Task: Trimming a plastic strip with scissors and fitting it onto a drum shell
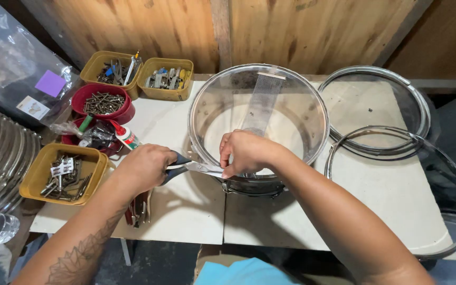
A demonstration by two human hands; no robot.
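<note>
Plywood walls back your white worktable [186, 211], where the drum [258, 119] sits centre, clear head up. Your left hand [142, 168] is closed round the blue handles of pliers [188, 168], whose long axis runs level, left to right, nose toward the drum's near rim. Your right hand [245, 152] is pinched on that rim, fingers curled over what the nose meets; the exact part is hidden. So the work lies just right of your left grip, touching your right.

A workshop: trays of screws [103, 102] and tools [63, 176] are sitting just left of the hands, against plywood walls [133, 26].
</note>
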